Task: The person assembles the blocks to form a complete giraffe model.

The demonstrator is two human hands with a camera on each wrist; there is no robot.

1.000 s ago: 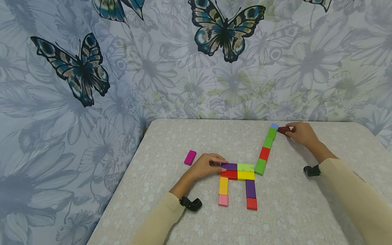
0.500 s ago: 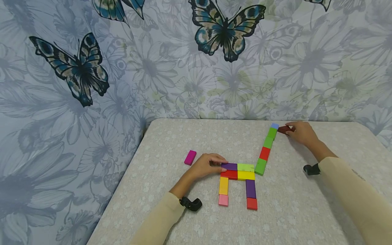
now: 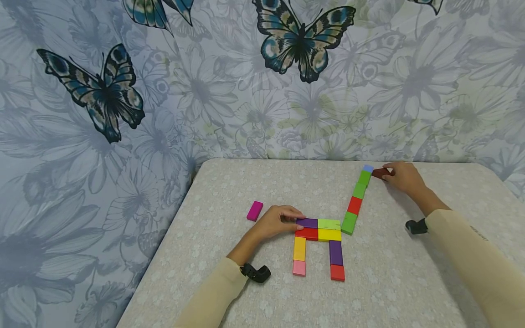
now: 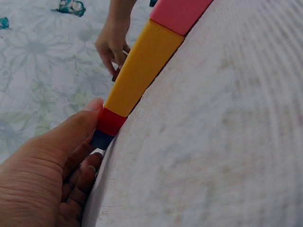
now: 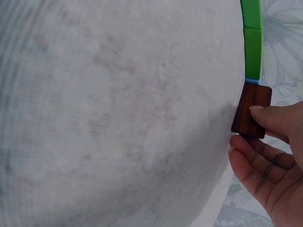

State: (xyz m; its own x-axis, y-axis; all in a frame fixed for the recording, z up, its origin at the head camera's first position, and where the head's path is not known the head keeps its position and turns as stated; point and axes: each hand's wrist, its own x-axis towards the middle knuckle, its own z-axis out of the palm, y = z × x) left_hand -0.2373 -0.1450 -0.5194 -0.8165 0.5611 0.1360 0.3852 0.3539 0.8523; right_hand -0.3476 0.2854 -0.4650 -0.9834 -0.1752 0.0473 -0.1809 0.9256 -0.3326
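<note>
My right hand [image 3: 406,178] pinches a dark brown wood-grained block [image 5: 252,111] between thumb and fingers. That block sits against the blue block [image 3: 368,169] at the far end of a slanting row of green [image 3: 359,190] and red blocks. My left hand [image 3: 275,222] grips the left end of a flat block figure, its thumb on a red block [image 3: 306,234] and its fingers at a purple block [image 3: 307,223]. Light green and yellow blocks [image 3: 329,235] join these on the right. Two legs extend below: an orange block [image 4: 146,66] with a pink one, and a purple block with a red one.
A loose magenta block [image 3: 254,211] lies left of the figure, near my left hand. The table [image 3: 393,282] has a pale patterned cover. Its far edge meets a wall [image 3: 229,123] with flower and butterfly prints. A black band [image 3: 255,273] is on my left wrist.
</note>
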